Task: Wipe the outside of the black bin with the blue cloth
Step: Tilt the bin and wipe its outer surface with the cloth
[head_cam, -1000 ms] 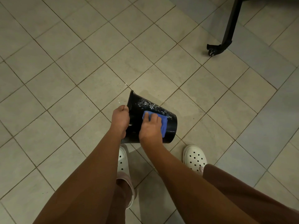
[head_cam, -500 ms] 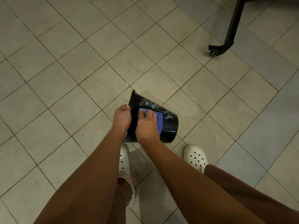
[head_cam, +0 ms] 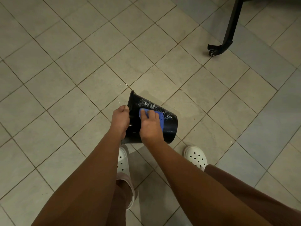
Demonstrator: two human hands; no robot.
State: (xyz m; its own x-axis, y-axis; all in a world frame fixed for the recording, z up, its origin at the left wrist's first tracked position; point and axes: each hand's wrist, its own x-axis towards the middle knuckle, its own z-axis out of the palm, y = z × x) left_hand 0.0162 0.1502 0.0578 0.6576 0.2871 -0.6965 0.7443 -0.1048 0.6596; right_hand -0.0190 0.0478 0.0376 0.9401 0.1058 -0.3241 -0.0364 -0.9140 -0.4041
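Note:
The black bin (head_cam: 169,126) is held tipped on its side above the tiled floor, its open rim to the left and its base to the right. White soapy streaks mark its upper wall. My left hand (head_cam: 120,121) grips the bin's rim. My right hand (head_cam: 150,126) presses the blue cloth (head_cam: 160,117) flat against the bin's outer wall, near the rim end. Most of the cloth is hidden under my fingers.
My feet in white perforated clogs (head_cam: 196,158) stand just below the bin on the beige tiled floor (head_cam: 68,82). A black metal leg with a caster wheel (head_cam: 213,52) stands at the upper right. A faint wet patch lies on the tiles beside the bin.
My right hand has slid the blue cloth along the bin's wall from near the base towards the rim. The left hand keeps its grip on the rim.

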